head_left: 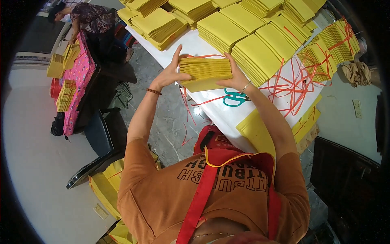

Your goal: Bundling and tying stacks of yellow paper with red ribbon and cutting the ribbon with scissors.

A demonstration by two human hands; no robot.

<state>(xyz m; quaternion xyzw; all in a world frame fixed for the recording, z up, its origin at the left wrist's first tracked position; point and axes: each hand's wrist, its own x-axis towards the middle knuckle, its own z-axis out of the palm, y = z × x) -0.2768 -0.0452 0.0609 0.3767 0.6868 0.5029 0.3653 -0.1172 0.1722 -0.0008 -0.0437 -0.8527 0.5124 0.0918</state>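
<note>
Between both hands I hold a thick stack of yellow paper sheets on edge above the white table. My left hand grips its left end, fingers pointing up. My right hand, with a bracelet at the wrist, grips the right end. A single yellow sheet lies flat under the stack. An orange-red plastic string runs along the top of the stack.
Rows of yellow paper stacks cover the table's far side. Loose orange strings and teal scissors lie at my right. Tied bundles sit far right. Another person works at a pink-covered table on the left.
</note>
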